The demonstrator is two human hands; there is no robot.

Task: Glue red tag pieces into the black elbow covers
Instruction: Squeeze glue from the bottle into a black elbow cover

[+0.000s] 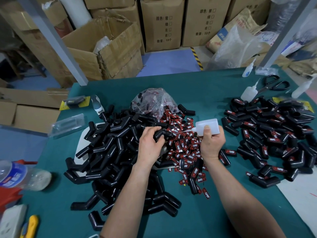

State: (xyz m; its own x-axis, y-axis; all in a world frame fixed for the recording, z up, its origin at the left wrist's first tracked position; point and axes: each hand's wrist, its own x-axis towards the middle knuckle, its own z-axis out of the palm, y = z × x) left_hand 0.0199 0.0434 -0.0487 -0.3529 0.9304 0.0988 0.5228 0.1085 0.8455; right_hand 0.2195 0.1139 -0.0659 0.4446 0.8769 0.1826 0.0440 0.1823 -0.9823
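My left hand [151, 141] grips one black elbow cover [160, 133] above the middle of the green table [214, 212]. My right hand [211, 143] holds a white glue bottle [206, 127] tipped on its side, its thin nozzle pointing left and reaching the held cover. A loose heap of red tag pieces [184, 148] marked TAPER lies between and under my hands. A big pile of plain black elbow covers [116, 152] fills the left. On the right lies a pile of covers with red tags on them [274, 138].
A clear plastic bag [152, 102] with more tags sits behind the heap. Spare glue bottles [249, 92] and black scissors [274, 85] lie at the back right. A water bottle [20, 176] and a yellow utility knife [30, 225] lie at the front left. Cardboard boxes [106, 48] stand beyond the table.
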